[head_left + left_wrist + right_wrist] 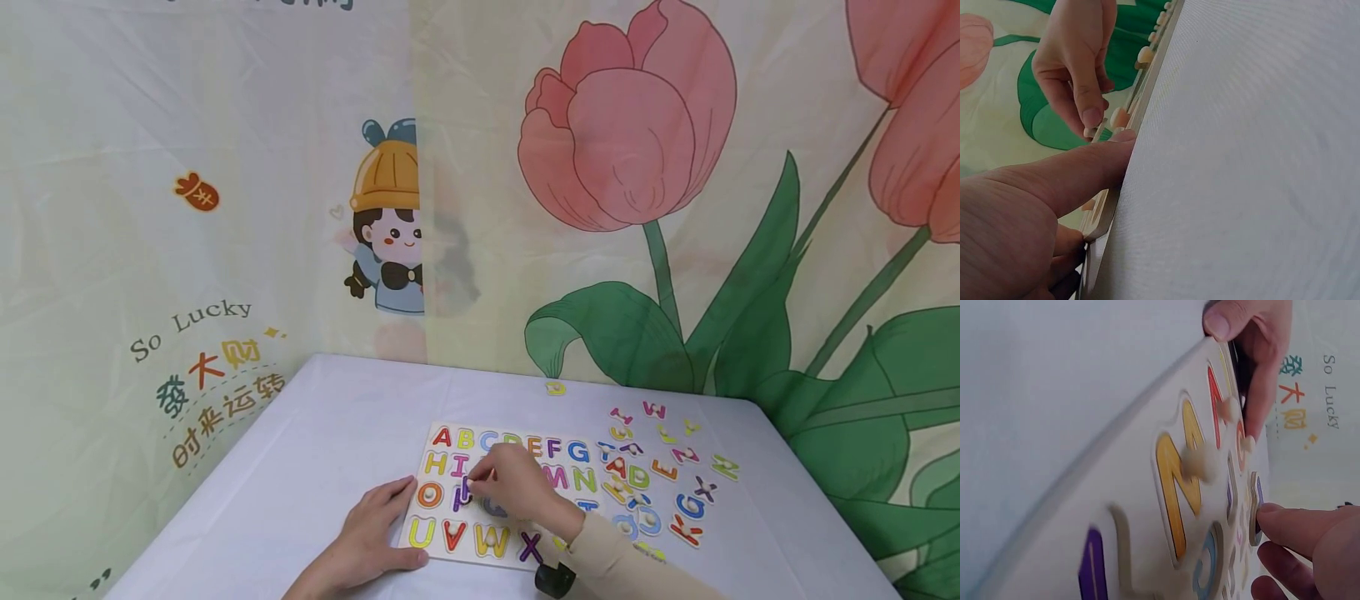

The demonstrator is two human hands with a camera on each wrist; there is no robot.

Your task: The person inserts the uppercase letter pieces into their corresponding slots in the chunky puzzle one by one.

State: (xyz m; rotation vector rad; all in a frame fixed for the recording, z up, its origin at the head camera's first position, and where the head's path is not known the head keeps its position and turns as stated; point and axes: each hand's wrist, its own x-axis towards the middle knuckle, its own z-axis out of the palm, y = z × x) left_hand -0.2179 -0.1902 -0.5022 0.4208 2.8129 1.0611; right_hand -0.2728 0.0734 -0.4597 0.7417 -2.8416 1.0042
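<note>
Purple letter piece (464, 492) | board's (442, 546) third row, near tabletop's front edge | our right hand (517, 483) pinches its peg | left hand (371, 537) lies flat, steadying board | we judge it light, stiff wood, best lifted by peg.
</note>
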